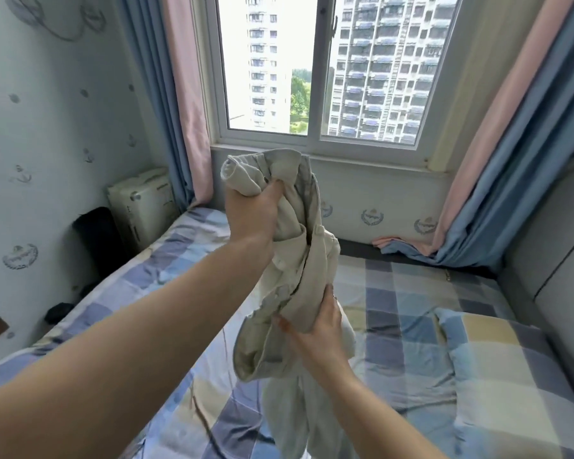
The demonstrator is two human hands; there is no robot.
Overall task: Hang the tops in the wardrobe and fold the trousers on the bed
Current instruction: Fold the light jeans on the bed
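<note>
A bunched pair of beige trousers [300, 260] hangs in the air above the bed [395, 309]. My left hand [251, 213] grips the upper end of the cloth, raised in front of the window. Lower down, my right hand [315, 326] holds the middle of the trousers, fingers curled round the fabric. The rest of the garment drops below my right wrist toward the checked sheet. No tops or wardrobe are in view.
A checked pillow [497, 366] lies at the right of the bed beside a grey padded headboard [550, 260]. Blue and pink curtains [183, 111] frame the window [315, 71]. A cream case [143, 210] and a black object [96, 240] stand by the left wall.
</note>
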